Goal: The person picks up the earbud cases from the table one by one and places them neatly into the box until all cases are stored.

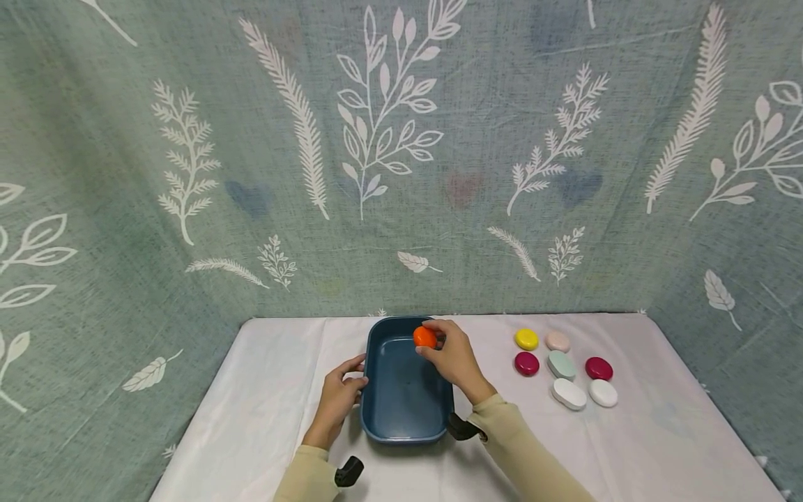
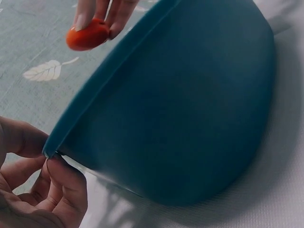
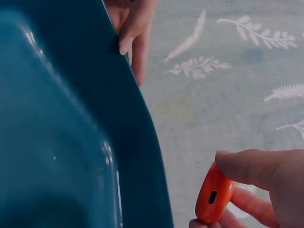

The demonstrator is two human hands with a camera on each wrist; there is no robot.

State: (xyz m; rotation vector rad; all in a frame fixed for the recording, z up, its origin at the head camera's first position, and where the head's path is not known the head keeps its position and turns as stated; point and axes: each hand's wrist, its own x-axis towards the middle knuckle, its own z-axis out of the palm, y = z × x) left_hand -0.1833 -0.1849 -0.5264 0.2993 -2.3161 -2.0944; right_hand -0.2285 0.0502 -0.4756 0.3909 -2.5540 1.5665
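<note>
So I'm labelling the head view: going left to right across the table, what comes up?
Left hand → blue tray → orange case held in the right hand → cluster of oval cases.

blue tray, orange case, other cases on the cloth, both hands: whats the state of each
blue tray: upright on the cloth, nothing lying inside
orange case: closed, held above the tray's far end
seven other cases: closed, lying right of the tray
left hand: grips the tray's left rim
right hand: pinches the orange case

My head view looks down from well back; both wrist views sit close, sharing the blue tray [image 1: 404, 397] rim.
</note>
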